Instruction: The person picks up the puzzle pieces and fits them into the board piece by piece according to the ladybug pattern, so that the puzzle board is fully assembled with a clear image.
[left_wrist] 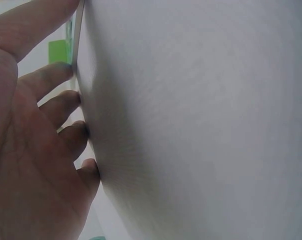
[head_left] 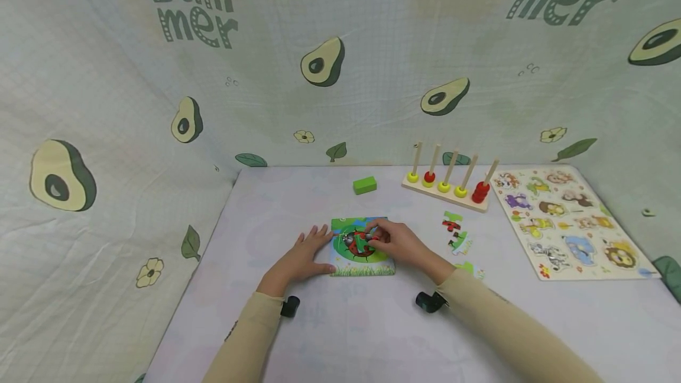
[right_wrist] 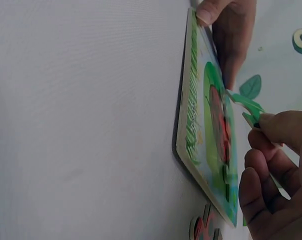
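A ladybug puzzle board (head_left: 363,269) with a grassy lower edge lies flat on the table. My left hand (head_left: 302,257) rests at its left side, fingers spread, with the thumb on the board's lower left corner. Over the board's upper right part, my right hand (head_left: 402,243) pinches a green puzzle piece (right_wrist: 248,105) between thumb and fingers. The right wrist view shows this piece tilted above the board's surface. Part of the ladybug picture is hidden by the right fingers in the head view.
Loose puzzle pieces (head_left: 459,242) lie right of the board, near my right forearm. Behind it sits a green block (head_left: 365,185). A wooden peg stand (head_left: 444,193) with red and yellow rings and an animal picture board (head_left: 577,226) stand at the back right.
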The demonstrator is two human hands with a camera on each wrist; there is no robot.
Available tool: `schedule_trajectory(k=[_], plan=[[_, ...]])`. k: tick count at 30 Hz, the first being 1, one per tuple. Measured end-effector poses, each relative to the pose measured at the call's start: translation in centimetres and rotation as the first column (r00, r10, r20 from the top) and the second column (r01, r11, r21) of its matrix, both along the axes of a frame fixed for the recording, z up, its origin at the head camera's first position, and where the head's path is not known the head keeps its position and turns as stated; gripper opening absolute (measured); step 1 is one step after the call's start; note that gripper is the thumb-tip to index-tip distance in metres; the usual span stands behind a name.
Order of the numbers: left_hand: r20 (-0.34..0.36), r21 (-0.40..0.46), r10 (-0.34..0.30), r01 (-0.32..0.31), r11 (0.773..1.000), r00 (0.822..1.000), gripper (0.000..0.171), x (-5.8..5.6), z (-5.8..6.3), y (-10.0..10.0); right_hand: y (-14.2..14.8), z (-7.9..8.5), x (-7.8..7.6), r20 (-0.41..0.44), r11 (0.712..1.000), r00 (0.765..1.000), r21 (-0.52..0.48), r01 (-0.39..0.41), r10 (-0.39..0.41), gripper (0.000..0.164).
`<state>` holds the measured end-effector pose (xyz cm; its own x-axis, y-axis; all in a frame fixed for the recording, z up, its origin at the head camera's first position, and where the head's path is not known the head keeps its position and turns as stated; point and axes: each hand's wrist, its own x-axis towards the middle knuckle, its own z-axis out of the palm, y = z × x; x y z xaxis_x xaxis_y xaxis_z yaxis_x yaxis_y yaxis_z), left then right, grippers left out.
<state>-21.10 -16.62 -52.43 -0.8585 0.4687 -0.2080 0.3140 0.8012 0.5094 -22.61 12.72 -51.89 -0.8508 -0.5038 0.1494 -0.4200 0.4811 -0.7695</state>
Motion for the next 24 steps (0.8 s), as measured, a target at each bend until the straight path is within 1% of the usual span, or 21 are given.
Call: schedule_trajectory(k=[4,10,14,18,24], plan=[[-0.008,0.006,-0.006,0.006,1.000,1.000,0.088,0.0,0.0,0.0,-1.0,-0.2,-0.1,0.005,1.000,1.000,0.001,-0.010,0.010,0.021],[-0.008,0.009,-0.012,0.012,1.000,1.000,0.087,0.0,0.1,0.0,-2.4,-0.9,-0.1,0.007,0.998,1.000,0.065,-0.025,0.025,0.022],[-0.001,0.014,-0.009,0.009,1.000,1.000,0.088,0.0,0.3,0.0,-3.2,-1.3,-0.1,0.007,0.996,1.000,0.090,0.000,0.000,0.022],[0.003,0.021,-0.008,0.008,1.000,1.000,0.088,0.0,0.4,0.0,-3.9,-1.4,-0.2,-0.017,0.995,1.000,0.093,0.022,-0.021,0.020],[0.001,0.020,-0.012,0.012,1.000,1.000,0.088,0.0,0.2,-0.1,-4.8,-1.3,-0.3,-0.037,0.996,0.999,0.086,0.026,-0.022,0.018]])
